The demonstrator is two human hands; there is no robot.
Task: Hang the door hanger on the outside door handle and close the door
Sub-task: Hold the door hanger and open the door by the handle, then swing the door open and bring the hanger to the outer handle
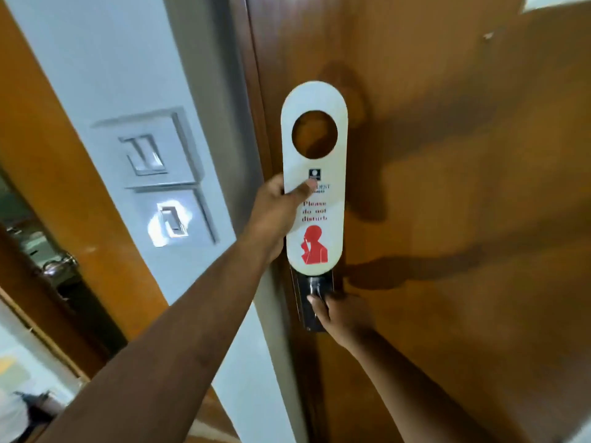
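A person's left hand point(275, 215) pinches the white door hanger point(315, 177) upright against the wooden door point(447, 187); right hand point(343, 314) fingers curl around the door handle point(315, 290) below.

Just one view here, a wide-angle cam worn on the person's head, so nothing overlaps with a second angle. It looks forward and a bit down, really close to the glossy brown wooden door point(447, 219), which fills the right half. Both bare forearms reach up into frame from the bottom edge. The grey-white wall with square light switches point(160, 174) sits left, tilted and bent by the lens.
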